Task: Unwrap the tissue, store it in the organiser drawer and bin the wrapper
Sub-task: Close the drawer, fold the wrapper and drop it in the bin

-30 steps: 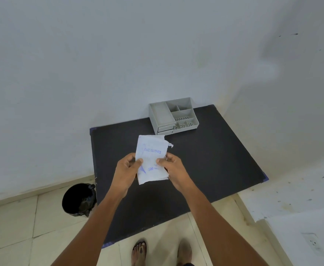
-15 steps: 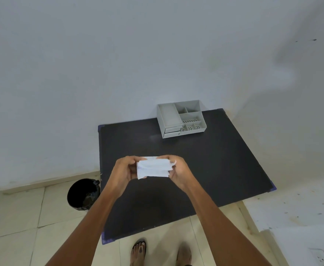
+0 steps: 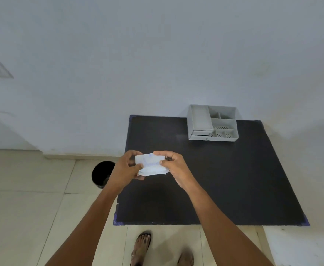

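Tissue packet (image 3: 151,164), white with blue print, is sitting folded between both my hands above the left edge of the black table (image 3: 234,179), nearer its front than its back. I am standing with my sandalled feet (image 3: 141,248) on the pale tiled floor (image 3: 32,208), just short of the table's front edge. My left hand (image 3: 125,169) is pinching the packet's left end, fingers curled closed over it, and my right hand (image 3: 174,167) is gripping the right end the same way, thumb on top. Beside the table's left edge, down on the floor, a black bin (image 3: 100,174) is standing open, partly hidden behind my left wrist. Farther off, at the table's back edge against the wall (image 3: 157,54), a grey organiser (image 3: 213,122) is resting, its small drawers (image 3: 199,133) facing me at its front left.
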